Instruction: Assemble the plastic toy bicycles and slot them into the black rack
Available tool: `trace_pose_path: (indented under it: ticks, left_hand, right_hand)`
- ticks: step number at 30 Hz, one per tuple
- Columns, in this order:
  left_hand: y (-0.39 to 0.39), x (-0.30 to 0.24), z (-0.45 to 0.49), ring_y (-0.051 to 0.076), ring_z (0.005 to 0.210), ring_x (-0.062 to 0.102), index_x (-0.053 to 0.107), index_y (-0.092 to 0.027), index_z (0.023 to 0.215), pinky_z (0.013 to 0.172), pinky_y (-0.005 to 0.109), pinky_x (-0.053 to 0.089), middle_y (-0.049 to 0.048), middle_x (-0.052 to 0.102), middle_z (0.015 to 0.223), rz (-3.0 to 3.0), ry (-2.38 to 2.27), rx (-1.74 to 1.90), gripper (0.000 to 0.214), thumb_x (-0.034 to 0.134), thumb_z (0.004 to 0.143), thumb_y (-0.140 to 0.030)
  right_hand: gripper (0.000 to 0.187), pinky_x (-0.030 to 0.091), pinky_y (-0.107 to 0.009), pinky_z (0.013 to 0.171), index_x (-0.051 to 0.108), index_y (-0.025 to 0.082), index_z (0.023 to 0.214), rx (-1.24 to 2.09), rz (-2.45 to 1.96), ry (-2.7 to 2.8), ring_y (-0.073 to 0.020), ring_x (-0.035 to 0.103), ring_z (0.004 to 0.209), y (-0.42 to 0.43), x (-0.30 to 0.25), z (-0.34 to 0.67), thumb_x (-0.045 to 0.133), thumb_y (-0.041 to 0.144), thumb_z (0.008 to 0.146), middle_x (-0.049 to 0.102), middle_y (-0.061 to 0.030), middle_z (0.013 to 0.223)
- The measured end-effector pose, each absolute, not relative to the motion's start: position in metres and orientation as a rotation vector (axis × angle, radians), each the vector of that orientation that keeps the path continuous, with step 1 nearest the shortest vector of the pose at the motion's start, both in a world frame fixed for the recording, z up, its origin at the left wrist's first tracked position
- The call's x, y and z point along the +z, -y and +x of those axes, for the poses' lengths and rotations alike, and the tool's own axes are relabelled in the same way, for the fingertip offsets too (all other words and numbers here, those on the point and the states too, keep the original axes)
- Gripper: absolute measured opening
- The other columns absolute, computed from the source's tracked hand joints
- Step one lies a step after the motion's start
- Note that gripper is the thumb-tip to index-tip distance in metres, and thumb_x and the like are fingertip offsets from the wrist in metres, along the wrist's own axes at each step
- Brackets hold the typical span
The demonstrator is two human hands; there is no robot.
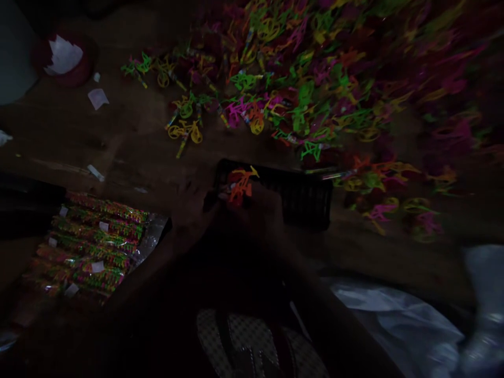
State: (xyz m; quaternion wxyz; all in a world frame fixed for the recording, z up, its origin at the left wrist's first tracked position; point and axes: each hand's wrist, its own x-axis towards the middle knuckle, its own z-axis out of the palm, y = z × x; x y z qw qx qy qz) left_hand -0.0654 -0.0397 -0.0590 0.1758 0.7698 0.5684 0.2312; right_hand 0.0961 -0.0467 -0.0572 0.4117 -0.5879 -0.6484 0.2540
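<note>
Dim light hides much of the detail. An orange plastic toy, apparently bicycle-shaped with a yellow tip, is held up in front of me. My right hand is closed around its right side. From the left, my left hand pinches its near edge; the fingers are very dark. Just behind the hands stands a black slatted plastic basket, partly covered by them. Beyond it spreads a big heap of similar neon toys, some with striped tubes. A single yellow toy bicycle lies at the heap's near left.
At left lie clear packs of packed colourful toys with white slips. A red tub holding white paper stands at the far left, with paper scraps beside it. White plastic sheeting lies at lower right. A patterned sandal shows below.
</note>
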Motion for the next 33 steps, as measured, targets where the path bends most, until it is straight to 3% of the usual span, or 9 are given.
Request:
trace_pose_path:
  ticks: [9,18,23,28,31,33]
  left_hand:
    - [0.042,-0.060,-0.062,0.028,0.116,0.058,0.071,-0.017,0.105,0.101,0.043,0.046,0.0082,0.071,0.108,2.165,-1.601,0.647,0.025,0.070,0.090,-0.037]
    - [0.041,-0.052,-0.062,0.030,0.115,0.057,0.070,-0.016,0.104,0.098,0.044,0.047,0.0101,0.070,0.110,2.140,-1.604,0.567,0.028,0.067,0.092,-0.041]
    - [0.042,-0.049,-0.061,0.029,0.117,0.058,0.069,-0.016,0.106,0.102,0.043,0.045,0.0094,0.071,0.112,2.128,-1.581,0.590,0.022,0.068,0.092,-0.032]
    - [0.045,-0.046,-0.066,0.030,0.117,0.058,0.069,-0.016,0.108,0.102,0.044,0.046,0.0095,0.071,0.115,2.104,-1.520,0.607,0.023,0.070,0.088,-0.027]
    - [0.043,-0.034,-0.080,0.026,0.120,0.060,0.066,-0.019,0.119,0.105,0.041,0.048,0.0075,0.069,0.125,2.104,-1.360,0.576,0.030,0.064,0.089,-0.018]
    - [0.032,-0.026,-0.089,0.022,0.111,0.066,0.066,-0.021,0.118,0.100,0.037,0.052,0.0046,0.072,0.119,2.061,-1.429,0.624,0.029,0.059,0.091,-0.015]
  right_hand:
    - [0.022,0.053,-0.032,0.069,0.072,0.022,0.070,0.867,-1.485,1.383,-0.0195,0.067,0.072,0.042,-0.048,0.108,0.073,0.042,0.080,0.072,0.0006,0.073]
    - [0.023,0.053,-0.037,0.072,0.075,0.026,0.072,0.794,-1.380,1.633,-0.0231,0.069,0.078,0.044,-0.050,0.105,0.071,0.046,0.084,0.074,-0.0025,0.079]
    - [0.023,0.052,-0.035,0.070,0.071,0.024,0.072,0.622,-1.383,1.716,-0.0210,0.067,0.074,0.044,-0.055,0.104,0.066,0.040,0.089,0.073,-0.0029,0.076]
    - [0.018,0.046,-0.027,0.059,0.063,0.021,0.071,0.417,-1.242,1.875,-0.0158,0.062,0.066,0.046,-0.057,0.097,0.059,0.020,0.089,0.067,-0.0023,0.073]
    - [0.017,0.045,-0.026,0.057,0.062,0.021,0.075,0.381,-1.238,1.916,-0.0146,0.060,0.063,0.045,-0.057,0.093,0.055,0.017,0.089,0.065,-0.0020,0.072]
    - [0.015,0.047,-0.026,0.058,0.064,0.022,0.079,0.354,-1.243,1.912,-0.0156,0.060,0.066,0.044,-0.060,0.091,0.054,0.018,0.091,0.066,-0.0028,0.074]
